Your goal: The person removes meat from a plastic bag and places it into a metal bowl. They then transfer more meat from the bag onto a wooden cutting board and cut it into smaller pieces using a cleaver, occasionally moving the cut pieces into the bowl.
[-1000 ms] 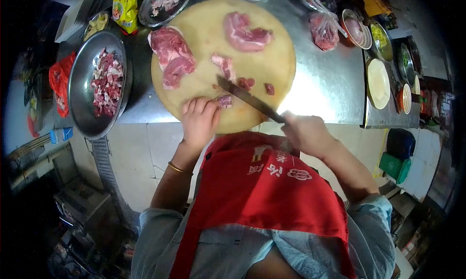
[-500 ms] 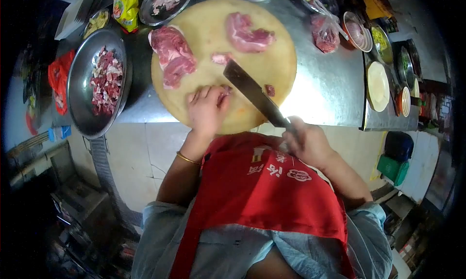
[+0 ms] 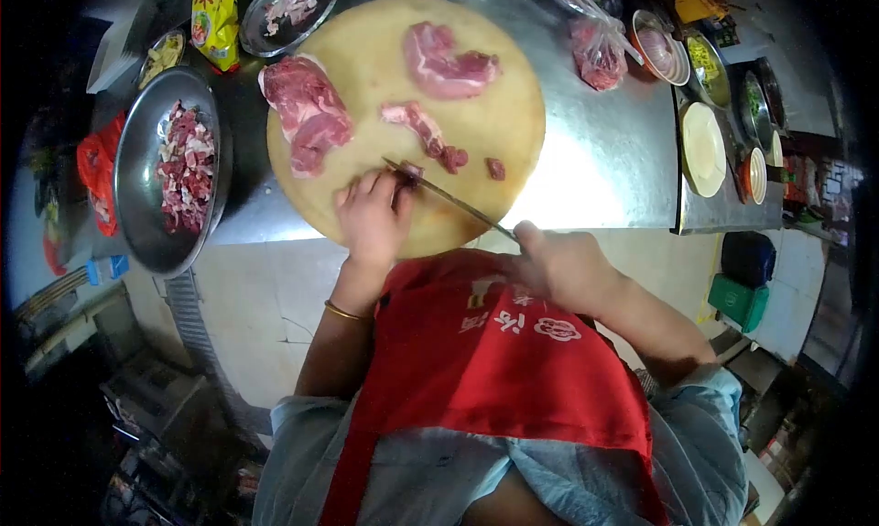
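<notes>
My right hand [image 3: 560, 262] is wrapped round the handle of a cleaver [image 3: 453, 199], its blade turned edge-down over the round cutting board [image 3: 476, 196]. The blade's far end meets a small piece of raw meat [image 3: 412, 170] beside my left fingertips. With fingers curled, my left hand [image 3: 374, 213] presses that meat to the board. Just beyond lies a strip of meat [image 3: 426, 132], and a small meat chunk [image 3: 495, 168] sits to its right. A large slab of meat [image 3: 307, 114] rests at the board's left, a curved piece of meat [image 3: 449, 64] at the back.
To the left stands a steel bowl [image 3: 128, 183] with cut meat in it. A yellow packet [image 3: 214, 22] and a steel dish [image 3: 261, 41] are behind. On the right are a plastic bag of meat [image 3: 600, 57], a cream plate [image 3: 703, 151] and several bowls.
The cleaver has swung left and turned from flat to edge-down, reaching the meat at my left fingers. The strip of meat it partly covered now shows. The whole view has shifted slightly.
</notes>
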A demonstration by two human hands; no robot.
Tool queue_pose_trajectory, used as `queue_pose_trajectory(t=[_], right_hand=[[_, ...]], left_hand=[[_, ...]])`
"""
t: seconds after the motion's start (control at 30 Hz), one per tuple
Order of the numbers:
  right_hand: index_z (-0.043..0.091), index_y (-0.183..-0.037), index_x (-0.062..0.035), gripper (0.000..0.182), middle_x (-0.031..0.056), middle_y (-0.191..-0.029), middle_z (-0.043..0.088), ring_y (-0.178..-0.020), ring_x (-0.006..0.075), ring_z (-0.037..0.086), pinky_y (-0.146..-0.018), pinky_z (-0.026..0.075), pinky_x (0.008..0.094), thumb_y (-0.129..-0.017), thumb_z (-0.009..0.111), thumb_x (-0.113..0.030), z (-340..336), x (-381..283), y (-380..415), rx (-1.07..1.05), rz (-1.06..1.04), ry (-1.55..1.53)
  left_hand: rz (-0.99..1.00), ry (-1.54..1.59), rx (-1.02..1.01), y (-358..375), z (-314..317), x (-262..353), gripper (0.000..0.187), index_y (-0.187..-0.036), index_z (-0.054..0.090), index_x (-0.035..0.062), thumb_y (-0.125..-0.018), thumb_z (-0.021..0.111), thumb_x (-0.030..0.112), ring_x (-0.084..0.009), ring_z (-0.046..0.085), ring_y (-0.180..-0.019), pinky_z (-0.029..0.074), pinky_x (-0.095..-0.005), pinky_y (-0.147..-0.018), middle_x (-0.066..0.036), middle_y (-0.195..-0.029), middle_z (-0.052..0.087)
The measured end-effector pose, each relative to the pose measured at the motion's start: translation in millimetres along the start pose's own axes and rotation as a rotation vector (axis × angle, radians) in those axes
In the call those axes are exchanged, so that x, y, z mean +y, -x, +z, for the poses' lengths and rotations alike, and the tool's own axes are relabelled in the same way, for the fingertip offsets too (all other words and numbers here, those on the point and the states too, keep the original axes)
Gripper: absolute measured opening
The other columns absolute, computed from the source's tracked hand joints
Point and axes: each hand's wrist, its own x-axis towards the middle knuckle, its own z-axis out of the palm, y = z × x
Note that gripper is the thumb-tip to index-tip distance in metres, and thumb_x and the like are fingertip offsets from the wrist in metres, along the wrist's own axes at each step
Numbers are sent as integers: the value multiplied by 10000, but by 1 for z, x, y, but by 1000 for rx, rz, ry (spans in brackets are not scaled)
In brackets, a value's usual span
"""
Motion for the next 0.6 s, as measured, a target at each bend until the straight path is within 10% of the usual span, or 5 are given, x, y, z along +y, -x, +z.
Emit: queue_pose_trajectory(t=[0.6], right_hand=[[452, -1167, -54, 377, 167, -724, 646, -670, 376, 649, -564, 516, 467, -857, 634, -169, 1, 3, -7, 138, -102, 33]], left_hand=[[-6, -37, 112, 14, -6, 2, 135, -887, 633, 141, -771, 692, 173, -256, 583, -877, 386, -397, -833, -38, -885, 611]])
